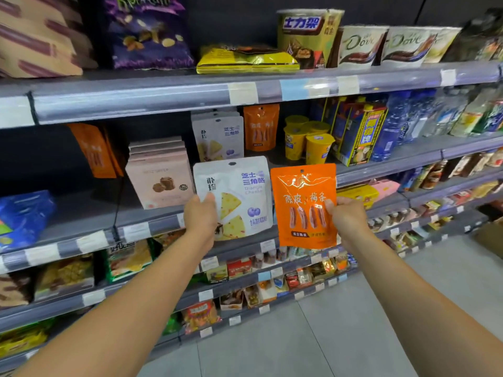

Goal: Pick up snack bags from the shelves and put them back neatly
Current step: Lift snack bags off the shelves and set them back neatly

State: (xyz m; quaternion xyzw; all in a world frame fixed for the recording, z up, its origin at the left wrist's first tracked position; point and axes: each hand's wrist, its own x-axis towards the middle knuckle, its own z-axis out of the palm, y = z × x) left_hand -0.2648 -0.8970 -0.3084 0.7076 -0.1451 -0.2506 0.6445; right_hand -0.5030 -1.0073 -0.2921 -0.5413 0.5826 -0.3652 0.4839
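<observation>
- Two snack bags are held up in front of the middle shelf: the white cheese bag sits at 2 o'clock from the left hand, and the orange plum bag at 10 o'clock from the right hand.
- Each hand pinches its bag's lower edge, thumb on the front; the other fingers are hidden behind the bags.
- Small print low on both bags is too blurred to read.
- Both forearms reach forward, nearly straight, converging toward 12 o'clock.

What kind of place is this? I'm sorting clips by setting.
Most likely a shop's snack aisle: tiered shelves with price labels along their edges, stocked with packaged snacks, Dove tubs and bottled water.
</observation>
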